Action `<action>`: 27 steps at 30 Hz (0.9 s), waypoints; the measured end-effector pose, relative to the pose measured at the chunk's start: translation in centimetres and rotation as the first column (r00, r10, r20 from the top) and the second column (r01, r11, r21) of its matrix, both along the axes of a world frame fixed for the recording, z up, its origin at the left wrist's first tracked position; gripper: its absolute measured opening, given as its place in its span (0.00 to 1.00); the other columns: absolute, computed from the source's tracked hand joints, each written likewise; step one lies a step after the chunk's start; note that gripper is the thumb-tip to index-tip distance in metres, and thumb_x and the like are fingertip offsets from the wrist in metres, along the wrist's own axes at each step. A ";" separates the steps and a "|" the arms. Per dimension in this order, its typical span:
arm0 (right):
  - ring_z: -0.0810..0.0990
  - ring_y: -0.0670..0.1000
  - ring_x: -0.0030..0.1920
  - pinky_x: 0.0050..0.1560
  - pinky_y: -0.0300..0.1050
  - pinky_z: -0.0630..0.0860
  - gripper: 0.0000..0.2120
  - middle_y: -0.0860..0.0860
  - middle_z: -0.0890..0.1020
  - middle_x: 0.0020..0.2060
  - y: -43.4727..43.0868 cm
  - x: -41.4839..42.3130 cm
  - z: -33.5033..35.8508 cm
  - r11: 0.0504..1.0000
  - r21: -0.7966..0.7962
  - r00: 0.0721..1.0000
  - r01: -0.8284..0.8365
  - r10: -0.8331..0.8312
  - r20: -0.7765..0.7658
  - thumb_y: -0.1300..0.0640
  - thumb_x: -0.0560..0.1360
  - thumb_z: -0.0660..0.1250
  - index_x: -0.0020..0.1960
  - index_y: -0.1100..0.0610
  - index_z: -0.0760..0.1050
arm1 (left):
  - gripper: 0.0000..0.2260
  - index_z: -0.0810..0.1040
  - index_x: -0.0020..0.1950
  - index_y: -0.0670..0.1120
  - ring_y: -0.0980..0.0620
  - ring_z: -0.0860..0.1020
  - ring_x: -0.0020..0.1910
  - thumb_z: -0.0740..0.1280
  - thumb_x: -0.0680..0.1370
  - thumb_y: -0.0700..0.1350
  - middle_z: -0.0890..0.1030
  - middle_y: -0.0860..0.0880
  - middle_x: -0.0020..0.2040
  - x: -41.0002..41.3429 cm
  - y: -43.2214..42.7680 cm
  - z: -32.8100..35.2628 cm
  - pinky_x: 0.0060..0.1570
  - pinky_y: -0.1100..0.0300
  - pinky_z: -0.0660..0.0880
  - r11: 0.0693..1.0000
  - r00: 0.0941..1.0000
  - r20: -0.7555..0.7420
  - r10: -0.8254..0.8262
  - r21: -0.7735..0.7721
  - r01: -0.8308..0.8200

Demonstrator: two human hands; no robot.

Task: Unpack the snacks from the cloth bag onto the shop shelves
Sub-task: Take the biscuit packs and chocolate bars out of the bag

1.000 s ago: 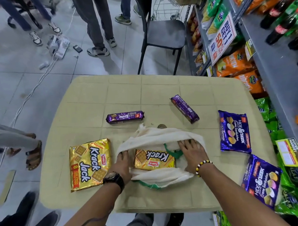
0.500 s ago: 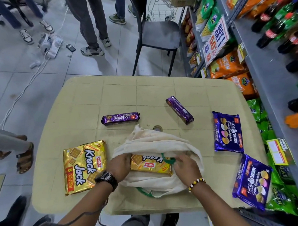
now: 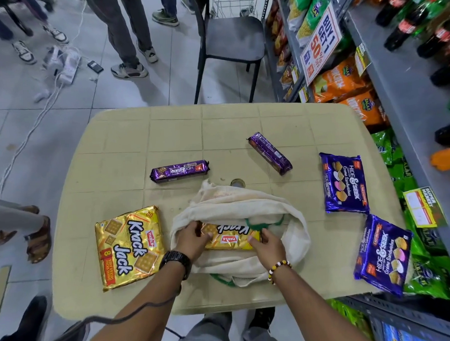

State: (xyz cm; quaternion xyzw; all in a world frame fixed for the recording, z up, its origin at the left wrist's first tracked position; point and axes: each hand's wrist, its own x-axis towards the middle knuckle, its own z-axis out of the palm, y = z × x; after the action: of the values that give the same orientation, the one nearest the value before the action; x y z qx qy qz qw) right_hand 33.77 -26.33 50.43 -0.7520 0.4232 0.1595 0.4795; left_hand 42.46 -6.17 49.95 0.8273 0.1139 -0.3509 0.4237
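Note:
A cream cloth bag (image 3: 293, 219) lies open on the beige plastic table (image 3: 175, 131). Inside it sits a gold Krack Jack pack (image 3: 229, 237). My left hand (image 3: 192, 240) grips the pack's left end and my right hand (image 3: 268, 245) grips its right end, both inside the bag's mouth. A second gold Krack Jack pack (image 3: 129, 245) lies to the left of the bag. Two purple Hide & Seek rolls (image 3: 180, 170) (image 3: 269, 153) lie beyond the bag. Two blue Hide & Seek cream packs (image 3: 344, 183) (image 3: 382, 253) lie at the right.
Shop shelves (image 3: 395, 90) with chips, bottles and a "Buy 1 Get 1" sign (image 3: 319, 42) run along the right. A black chair (image 3: 228, 41) stands beyond the table. People's legs, a power strip and cables occupy the floor at left and back.
Both hands went from pressing the bag's opening apart to reaching inside it and closing on the two ends of the gold pack. The bag's cloth has bunched around them.

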 end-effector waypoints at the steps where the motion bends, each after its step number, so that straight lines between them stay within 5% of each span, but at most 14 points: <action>1: 0.81 0.59 0.52 0.54 0.52 0.77 0.14 0.57 0.83 0.46 0.0 0.3 0.4 1.000 -0.004 1.000 0.025 -0.025 0.004 0.52 0.72 0.73 0.49 0.62 0.78 | 0.15 0.76 0.58 0.47 0.47 0.78 0.54 0.74 0.74 0.47 0.79 0.48 0.53 0.1 -0.2 0.2 0.57 0.52 0.76 1.000 1.000 0.005 -0.005 0.004 0.005; 6: 0.78 0.51 0.56 0.59 0.47 0.75 0.23 0.49 0.79 0.52 -0.4 -0.1 1.8 0.984 0.070 0.982 0.165 -0.171 0.078 0.54 0.70 0.76 0.63 0.59 0.77 | 0.22 0.75 0.66 0.44 0.45 0.78 0.59 0.75 0.73 0.43 0.78 0.46 0.61 -0.4 0.4 1.7 0.59 0.48 0.78 0.991 0.994 -0.080 0.077 -0.101 -0.085; 12: 0.83 0.49 0.47 0.46 0.45 0.80 0.10 0.49 0.85 0.46 -0.7 -3.7 4.2 0.947 0.224 0.945 0.232 -0.274 0.181 0.57 0.67 0.79 0.45 0.50 0.81 | 0.09 0.81 0.54 0.43 0.46 0.82 0.49 0.74 0.75 0.40 0.84 0.41 0.53 -4.9 1.3 5.9 0.52 0.48 0.79 0.945 0.967 -0.186 0.174 -0.245 -0.217; 15: 0.84 0.50 0.48 0.50 0.51 0.82 0.12 0.49 0.85 0.46 -0.6 -6.1 4.9 0.938 0.265 0.938 0.222 -0.280 0.206 0.55 0.66 0.79 0.48 0.53 0.82 | 0.20 0.81 0.56 0.46 0.44 0.83 0.53 0.79 0.67 0.49 0.85 0.44 0.53 -7.3 2.4 7.4 0.58 0.40 0.78 0.928 0.954 -0.226 0.197 -0.269 -0.256; 17: 0.84 0.48 0.48 0.50 0.48 0.81 0.15 0.48 0.86 0.46 -0.5 -8.2 5.6 0.939 0.278 0.933 0.201 -0.270 0.237 0.53 0.65 0.80 0.49 0.54 0.82 | 0.26 0.80 0.59 0.47 0.46 0.84 0.52 0.80 0.64 0.52 0.85 0.45 0.53 -9.3 2.5 8.4 0.57 0.41 0.79 0.927 0.960 -0.203 0.194 -0.283 -0.247; 20: 0.84 0.47 0.48 0.45 0.42 0.80 0.13 0.47 0.86 0.45 -0.4 -11.4 7.1 0.946 0.270 0.915 0.178 -0.260 0.308 0.53 0.66 0.79 0.49 0.53 0.84 | 0.17 0.78 0.58 0.48 0.48 0.83 0.48 0.77 0.72 0.46 0.84 0.45 0.52 -12.1 2.1 10.2 0.44 0.53 0.79 0.927 0.972 -0.126 0.201 -0.295 -0.230; 27: 0.83 0.46 0.50 0.53 0.53 0.82 0.16 0.46 0.86 0.46 -2.3 -15.6 10.3 0.950 0.279 0.867 0.138 -0.252 0.430 0.52 0.64 0.81 0.50 0.50 0.82 | 0.17 0.80 0.59 0.56 0.48 0.83 0.52 0.77 0.72 0.46 0.82 0.49 0.55 -15.4 0.6 14.1 0.42 0.58 0.76 0.929 0.977 0.112 0.182 -0.345 -0.134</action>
State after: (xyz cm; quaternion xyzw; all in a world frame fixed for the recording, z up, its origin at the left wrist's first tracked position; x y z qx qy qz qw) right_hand 18.14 -28.63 60.71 -0.6579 0.3495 -0.0231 0.6667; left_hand 27.07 -5.53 64.01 0.7541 0.0883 -0.2701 0.5922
